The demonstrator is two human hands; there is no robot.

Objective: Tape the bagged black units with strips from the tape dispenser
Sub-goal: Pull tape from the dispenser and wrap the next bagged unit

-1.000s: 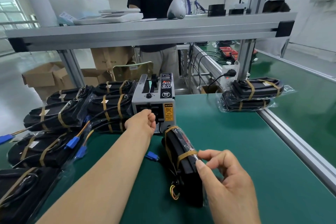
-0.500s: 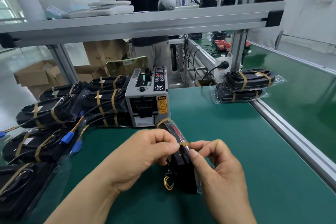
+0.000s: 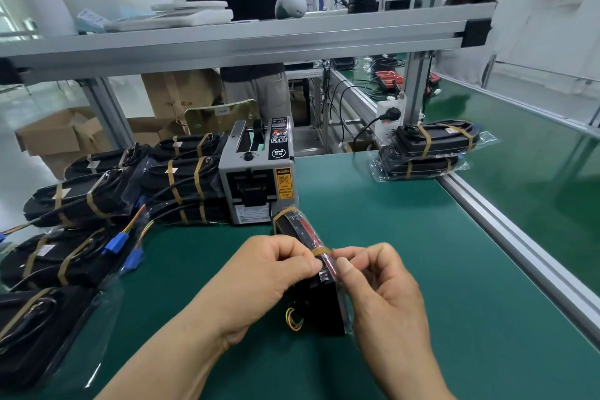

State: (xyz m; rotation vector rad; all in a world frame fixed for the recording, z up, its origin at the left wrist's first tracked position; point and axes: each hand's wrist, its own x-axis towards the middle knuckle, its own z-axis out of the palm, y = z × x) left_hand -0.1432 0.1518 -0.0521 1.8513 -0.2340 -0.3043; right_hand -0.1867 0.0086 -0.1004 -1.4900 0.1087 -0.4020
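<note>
- The taping of one unit is judged to be in hand: a tan tape strip [image 3: 320,250] is held across the top edge of the bagged black unit [image 3: 324,302]. The unit is stood on edge on the green mat [image 3: 406,253], just in front of the tape dispenser [image 3: 256,178], and one band is already wrapped round its far end.
- The strip is pinched between thumb and forefinger of the left hand [image 3: 272,273]. The bag-covered edge just beside it is pinched by the right hand [image 3: 383,295].
- Next, the strip's ends probably need to be smoothed down both sides, with the bag kept taut.
- On the dispenser, a yellow label [image 3: 283,183] headed "CAUTION" and a round badge [image 3: 278,153] marked "SEMI" can be read; the finer print cannot.
</note>
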